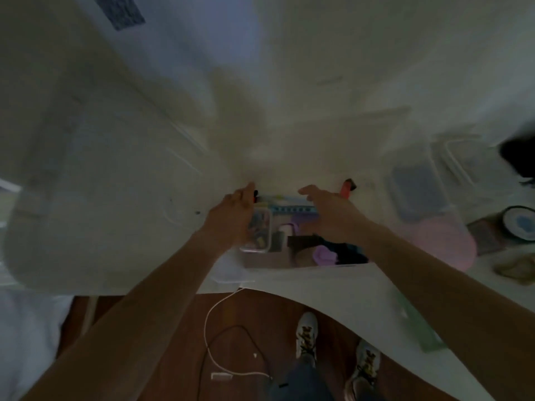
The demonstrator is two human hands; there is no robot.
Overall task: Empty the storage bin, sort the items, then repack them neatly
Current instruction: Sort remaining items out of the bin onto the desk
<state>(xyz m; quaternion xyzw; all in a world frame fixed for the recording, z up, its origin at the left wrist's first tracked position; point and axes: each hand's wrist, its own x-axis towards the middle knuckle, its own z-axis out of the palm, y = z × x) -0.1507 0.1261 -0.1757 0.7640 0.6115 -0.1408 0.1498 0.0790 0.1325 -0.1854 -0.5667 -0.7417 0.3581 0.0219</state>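
The view is blurred. A clear storage bin (269,263) stands on the white table (333,287) near its front edge. Inside it lie a small clear box of colourful bits (260,235), a blue strip (292,210), purple pieces (325,255) and a black item (304,241). My left hand (231,212) reaches over the bin's far left corner, its fingertips curled round a small red and black marker (255,195). Over the bin's far right side hovers my right hand (324,204), fingers stretched out and holding nothing. An orange marker (347,188) shows just beyond it.
Clear lidded containers (417,195) and a pink round thing (443,244) sit right of the bin. A round dish (519,224) and a dark object (518,157) lie at the far right. White and black cables (214,314) trail on the wooden floor by my shoes (307,334).
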